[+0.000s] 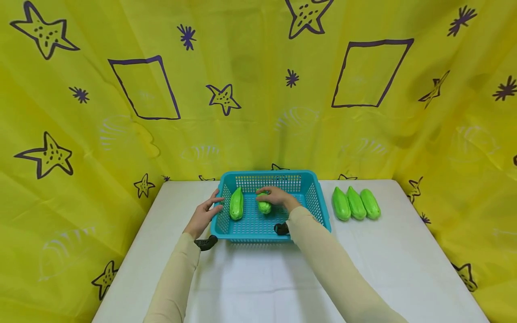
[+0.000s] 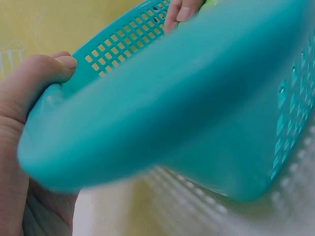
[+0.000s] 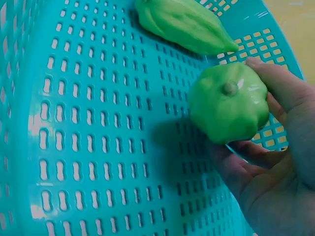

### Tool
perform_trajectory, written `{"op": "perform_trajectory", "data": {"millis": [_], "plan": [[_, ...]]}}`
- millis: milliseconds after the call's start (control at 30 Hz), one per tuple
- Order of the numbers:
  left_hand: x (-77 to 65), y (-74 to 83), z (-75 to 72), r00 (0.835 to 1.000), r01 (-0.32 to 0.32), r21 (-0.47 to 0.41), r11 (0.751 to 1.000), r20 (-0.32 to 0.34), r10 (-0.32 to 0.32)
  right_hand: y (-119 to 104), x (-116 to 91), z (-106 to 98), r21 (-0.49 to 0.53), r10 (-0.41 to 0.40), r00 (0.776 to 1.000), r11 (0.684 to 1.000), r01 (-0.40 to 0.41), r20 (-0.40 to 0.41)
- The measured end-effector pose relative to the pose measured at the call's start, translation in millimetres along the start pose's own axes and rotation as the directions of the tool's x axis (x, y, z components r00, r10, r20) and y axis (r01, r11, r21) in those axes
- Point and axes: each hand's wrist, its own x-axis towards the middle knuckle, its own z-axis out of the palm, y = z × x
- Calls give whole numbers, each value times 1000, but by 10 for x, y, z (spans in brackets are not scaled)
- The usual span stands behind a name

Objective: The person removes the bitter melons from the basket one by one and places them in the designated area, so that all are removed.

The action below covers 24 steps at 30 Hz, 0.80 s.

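Note:
A turquoise plastic basket (image 1: 258, 237) with perforated walls stands on the white table. My left hand (image 1: 202, 216) holds its left rim; in the left wrist view a digit of the left hand (image 2: 37, 83) bends over the rim, while the rest is partly hidden. Inside the basket my right hand (image 1: 274, 196) grips a bright green bitter gourd (image 1: 264, 207). The right wrist view shows this gourd (image 3: 229, 103) end-on, between the thumb and fingers, above the perforated floor. Another bitter gourd (image 1: 236, 204) lies lengthwise along the basket's left side.
Three more bitter gourds (image 1: 356, 204) lie side by side on the table (image 1: 404, 251), right of the basket. A yellow curtain (image 1: 258, 139) with starfish drawings hangs behind and on both sides. Dark wrist-camera pieces (image 1: 206, 243) sit at both wrists.

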Motion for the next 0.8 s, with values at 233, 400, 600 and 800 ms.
{"op": "perform_trajectory", "data": {"millis": [233, 400, 600, 800], "plan": [[-9, 19, 16, 1000, 11, 8, 1000, -3, -11, 24, -16, -80, -85, 14, 999, 996, -17, -39], [13, -12, 12, 1000, 7, 15, 1000, -2, -7, 5, -53, -141, -63, 8, 997, 998, -13, -75], [127, -227, -18, 1000, -7, 22, 1000, -18, 7, -80, -162, -199, 38, 20, 992, 999, -16, -128], [146, -297, -15, 999, -20, 46, 999, -34, 22, -142, -280, -285, 113, 39, 986, 993, -21, -160]]}}
